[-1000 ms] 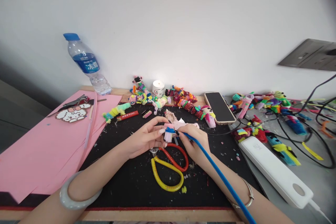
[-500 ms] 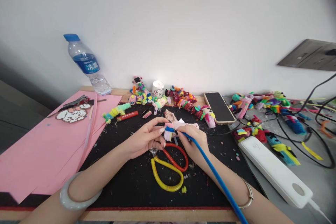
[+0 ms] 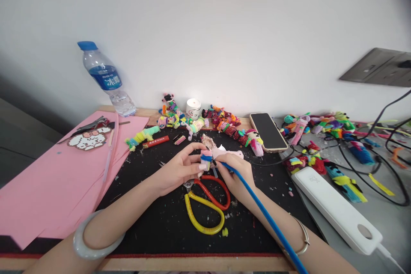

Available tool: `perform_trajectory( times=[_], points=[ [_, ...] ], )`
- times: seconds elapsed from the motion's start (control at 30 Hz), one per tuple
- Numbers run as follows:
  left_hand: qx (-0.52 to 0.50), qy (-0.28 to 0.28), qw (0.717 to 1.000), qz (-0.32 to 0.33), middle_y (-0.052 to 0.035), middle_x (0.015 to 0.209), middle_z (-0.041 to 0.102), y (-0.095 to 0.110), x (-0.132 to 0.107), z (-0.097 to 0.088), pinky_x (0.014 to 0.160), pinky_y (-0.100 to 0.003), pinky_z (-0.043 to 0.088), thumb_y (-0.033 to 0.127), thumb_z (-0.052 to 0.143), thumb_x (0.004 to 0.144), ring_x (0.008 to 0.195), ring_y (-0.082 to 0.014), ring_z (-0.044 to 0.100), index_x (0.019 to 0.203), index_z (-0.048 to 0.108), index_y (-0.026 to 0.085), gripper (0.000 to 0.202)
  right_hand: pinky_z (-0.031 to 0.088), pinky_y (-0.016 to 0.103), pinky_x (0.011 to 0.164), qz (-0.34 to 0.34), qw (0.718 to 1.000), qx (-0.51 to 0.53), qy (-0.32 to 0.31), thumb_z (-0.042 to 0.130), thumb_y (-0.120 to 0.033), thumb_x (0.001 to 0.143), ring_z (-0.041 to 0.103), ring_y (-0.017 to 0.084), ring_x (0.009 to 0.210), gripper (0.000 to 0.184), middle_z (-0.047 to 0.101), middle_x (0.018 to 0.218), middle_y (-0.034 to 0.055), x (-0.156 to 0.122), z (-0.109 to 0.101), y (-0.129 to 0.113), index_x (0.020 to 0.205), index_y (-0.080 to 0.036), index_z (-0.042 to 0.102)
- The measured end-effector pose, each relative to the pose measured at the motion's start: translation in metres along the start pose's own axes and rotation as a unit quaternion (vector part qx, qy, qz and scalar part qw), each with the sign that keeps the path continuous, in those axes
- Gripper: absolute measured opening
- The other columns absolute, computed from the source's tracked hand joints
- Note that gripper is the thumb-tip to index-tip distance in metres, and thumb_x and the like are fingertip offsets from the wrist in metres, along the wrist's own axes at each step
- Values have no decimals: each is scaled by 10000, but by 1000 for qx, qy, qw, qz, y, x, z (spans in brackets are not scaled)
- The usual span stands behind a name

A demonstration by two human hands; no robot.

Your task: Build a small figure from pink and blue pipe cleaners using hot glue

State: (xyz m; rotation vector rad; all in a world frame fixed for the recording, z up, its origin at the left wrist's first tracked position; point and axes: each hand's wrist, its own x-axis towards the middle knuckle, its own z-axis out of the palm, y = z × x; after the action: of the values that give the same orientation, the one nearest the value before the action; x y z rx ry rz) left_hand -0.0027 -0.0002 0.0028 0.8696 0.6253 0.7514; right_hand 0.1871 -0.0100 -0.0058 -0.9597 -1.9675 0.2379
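Note:
My left hand point(image 3: 180, 169) pinches a small pink and white fuzzy figure point(image 3: 206, 159) above the black mat point(image 3: 154, 218). A blue band is wound round the figure. My right hand point(image 3: 236, 171) grips a long blue pipe cleaner point(image 3: 266, 218) close to the figure; its far end runs over my right forearm toward the lower right. Red and yellow handled scissors point(image 3: 207, 203) lie on the mat just below both hands. A pink fuzzy piece point(image 3: 229, 153) rests behind my right hand.
Several finished pipe-cleaner figures point(image 3: 199, 120) line the back of the mat and lie at right point(image 3: 321, 126). A water bottle point(image 3: 104, 79), pink paper sheets point(image 3: 48, 180), a candle point(image 3: 193, 107), a phone point(image 3: 268, 130), a white power bank point(image 3: 337, 209) and black cables point(image 3: 385, 167) surround the mat.
The hands stay in place. The figure has turned slightly in my left fingers, and the blue pipe cleaner has shifted a little over my right forearm.

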Motion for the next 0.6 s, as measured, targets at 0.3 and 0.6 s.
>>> perform_trajectory(
  times=[0.3,0.6],
  points=[
    [52,26,998,13,11,859,598,-2,1,2,633,-214,482,195,653,792,624,-67,576,1085,468,256,351,504,256,665,0,1000,10,-10,537,-155,862,645,152,694,87,699,768,43,0,0,0,839,-194,611],
    [41,37,998,-18,7,847,617,-2,2,-1,700,-236,524,212,653,797,674,-87,633,1119,499,259,360,501,238,642,32,999,23,-20,517,-156,868,632,141,659,93,684,746,32,0,0,-1,813,-202,577]
  ],
)
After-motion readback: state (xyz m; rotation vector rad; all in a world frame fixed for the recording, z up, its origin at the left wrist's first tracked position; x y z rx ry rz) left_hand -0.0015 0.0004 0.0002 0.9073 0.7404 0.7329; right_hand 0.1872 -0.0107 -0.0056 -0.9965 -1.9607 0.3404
